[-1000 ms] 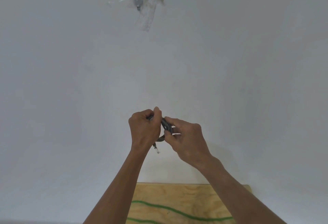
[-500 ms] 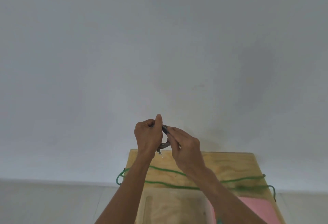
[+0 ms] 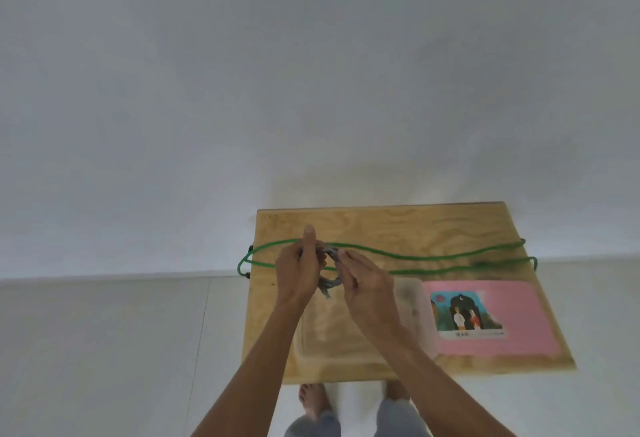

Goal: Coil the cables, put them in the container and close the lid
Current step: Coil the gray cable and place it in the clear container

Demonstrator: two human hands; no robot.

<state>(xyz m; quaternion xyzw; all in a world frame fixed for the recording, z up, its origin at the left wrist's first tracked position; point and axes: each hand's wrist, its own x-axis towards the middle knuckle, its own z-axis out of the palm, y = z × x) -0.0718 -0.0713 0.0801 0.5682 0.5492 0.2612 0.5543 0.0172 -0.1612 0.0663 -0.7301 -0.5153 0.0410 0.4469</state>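
Over a wooden table (image 3: 381, 225) now fully in view, its clear container (image 3: 420, 318) and pink lid (image 3: 519, 301) waiting below, left hand (image 3: 299, 273) and right hand (image 3: 369, 292) pinch a coiled grey cable (image 3: 330, 282), ready for stowing.
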